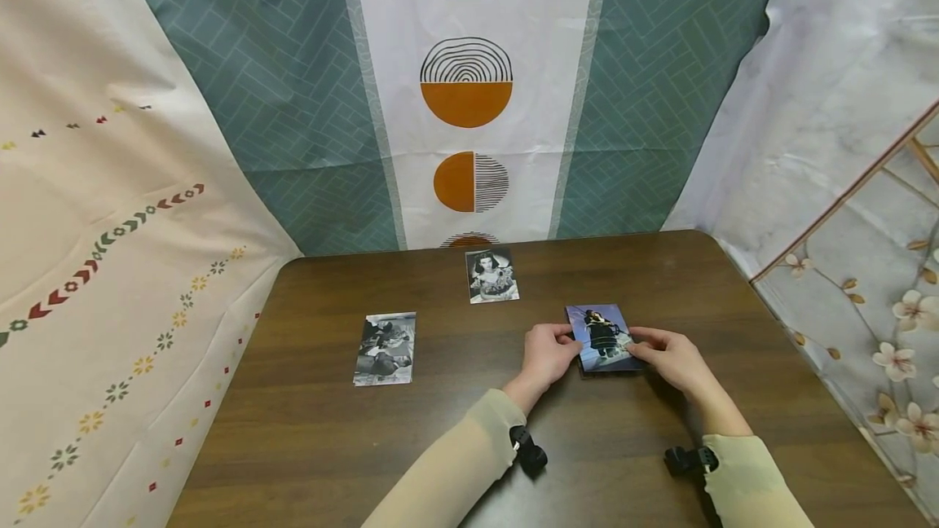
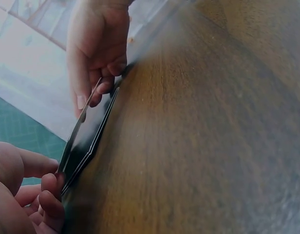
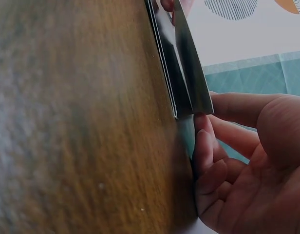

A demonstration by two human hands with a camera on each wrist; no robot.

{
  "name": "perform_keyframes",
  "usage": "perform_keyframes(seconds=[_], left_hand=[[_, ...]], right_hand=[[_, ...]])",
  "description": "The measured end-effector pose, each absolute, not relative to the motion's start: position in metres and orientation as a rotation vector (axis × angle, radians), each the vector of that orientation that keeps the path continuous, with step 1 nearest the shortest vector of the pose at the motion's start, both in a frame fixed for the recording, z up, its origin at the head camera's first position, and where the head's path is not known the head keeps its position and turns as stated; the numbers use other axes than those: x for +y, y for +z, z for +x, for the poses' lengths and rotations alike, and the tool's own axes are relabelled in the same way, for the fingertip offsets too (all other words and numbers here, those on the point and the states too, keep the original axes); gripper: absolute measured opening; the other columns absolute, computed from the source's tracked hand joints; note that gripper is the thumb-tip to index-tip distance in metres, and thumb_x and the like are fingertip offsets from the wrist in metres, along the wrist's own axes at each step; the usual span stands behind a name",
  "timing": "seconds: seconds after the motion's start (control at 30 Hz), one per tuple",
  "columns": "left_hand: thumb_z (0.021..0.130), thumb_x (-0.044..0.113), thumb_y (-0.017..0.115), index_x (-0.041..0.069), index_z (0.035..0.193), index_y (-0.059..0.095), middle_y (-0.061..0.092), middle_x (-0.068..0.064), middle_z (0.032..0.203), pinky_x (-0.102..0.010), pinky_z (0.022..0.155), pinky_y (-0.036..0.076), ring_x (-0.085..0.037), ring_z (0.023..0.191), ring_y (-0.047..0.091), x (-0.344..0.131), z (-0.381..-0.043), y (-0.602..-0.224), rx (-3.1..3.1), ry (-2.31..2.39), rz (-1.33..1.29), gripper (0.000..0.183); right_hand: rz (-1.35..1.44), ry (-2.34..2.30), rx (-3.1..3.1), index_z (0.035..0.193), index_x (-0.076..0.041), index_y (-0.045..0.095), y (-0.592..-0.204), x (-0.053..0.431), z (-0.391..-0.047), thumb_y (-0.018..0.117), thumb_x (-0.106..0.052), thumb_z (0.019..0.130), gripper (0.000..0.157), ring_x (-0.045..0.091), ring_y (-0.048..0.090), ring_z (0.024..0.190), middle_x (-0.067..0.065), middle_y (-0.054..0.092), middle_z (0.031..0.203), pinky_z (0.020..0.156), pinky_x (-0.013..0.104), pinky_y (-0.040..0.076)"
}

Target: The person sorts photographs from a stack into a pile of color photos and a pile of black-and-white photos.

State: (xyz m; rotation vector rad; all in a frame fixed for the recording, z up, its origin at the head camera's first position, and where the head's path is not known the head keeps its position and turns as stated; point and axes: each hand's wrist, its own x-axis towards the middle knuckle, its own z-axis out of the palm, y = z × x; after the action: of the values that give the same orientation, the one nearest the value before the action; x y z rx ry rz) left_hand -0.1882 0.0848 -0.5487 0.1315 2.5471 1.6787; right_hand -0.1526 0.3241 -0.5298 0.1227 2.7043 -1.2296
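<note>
Right now, the left hand [image 1: 546, 351] and right hand [image 1: 673, 361] pinch a colour photo card [image 1: 603, 339] by its two sides, just above a thin dark pile [image 3: 173, 92] on the wooden table [image 1: 315, 446]. They seem to be picking up the top card; the next move likely needs a soft, even pinch. Farther left lies a black-and-white photo [image 1: 385, 349]; past it, a black-and-white portrait [image 1: 492, 275].

Standing here, I can't read a word, brand or number anywhere — neither on the glossy blue-violet rectangular picture card [image 1: 603, 336], nor on the black-and-white rectangular photo at the left [image 1: 385, 350], nor on the black-and-white photo farther back [image 1: 493, 277]. The teal-and-white fabric hanging with orange circles [image 1: 469, 15] shows printed shapes and lines — no legible lettering.
</note>
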Motion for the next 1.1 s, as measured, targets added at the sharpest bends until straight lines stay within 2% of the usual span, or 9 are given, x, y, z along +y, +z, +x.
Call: perform_keyframes(seconds=[0.2,0.47,0.8,1.1], left_hand=[[0.087,0.007,0.083,0.002,0.118,0.082,0.072,0.009,0.075,-0.021,0.072,0.052,0.002,0.068,0.06,0.0824,-0.1877,-0.5502,2.54,1.681,0.152,0.032],[0.086,0.006,0.081,0.002,0.117,0.082,0.074,0.009,0.074,-0.021,0.071,0.051,0.003,0.067,0.059,0.08,-0.1886,-0.5533,2.558,1.67,0.172,0.031],[0.086,0.006,0.082,0.001,0.116,0.083,0.071,0.01,0.074,-0.021,0.069,0.051,0.003,0.067,0.056,0.0787,-0.1889,-0.5547,2.57,1.634,0.167,0.03],[0.086,0.007,0.081,0.003,0.112,0.084,0.07,0.011,0.073,-0.02,0.067,0.049,0.003,0.066,0.056,0.0791,-0.1891,-0.5538,2.599,1.584,0.187,0.027]], right_hand=[[0.132,-1.226,2.71,0.145,0.0,0.064,-0.5302,0.322,-0.1519,0.07,-0.038,0.105,0.056,0.037,0.059,0.112,0.025,0.067,0.13,0.095,0.054,0.048],[0.116,-1.198,2.746,0.142,0.0,0.066,-0.5294,0.3188,-0.1505,0.07,-0.037,0.105,0.053,0.038,0.061,0.11,0.025,0.068,0.128,0.093,0.052,0.049],[0.131,-1.224,2.739,0.143,0.001,0.066,-0.5333,0.3174,-0.149,0.07,-0.035,0.105,0.052,0.043,0.06,0.121,0.029,0.064,0.138,0.101,0.061,0.048],[0.143,-1.212,2.723,0.142,0.002,0.067,-0.5325,0.3182,-0.1495,0.067,-0.035,0.107,0.051,0.052,0.054,0.132,0.033,0.058,0.146,0.108,0.067,0.043]])
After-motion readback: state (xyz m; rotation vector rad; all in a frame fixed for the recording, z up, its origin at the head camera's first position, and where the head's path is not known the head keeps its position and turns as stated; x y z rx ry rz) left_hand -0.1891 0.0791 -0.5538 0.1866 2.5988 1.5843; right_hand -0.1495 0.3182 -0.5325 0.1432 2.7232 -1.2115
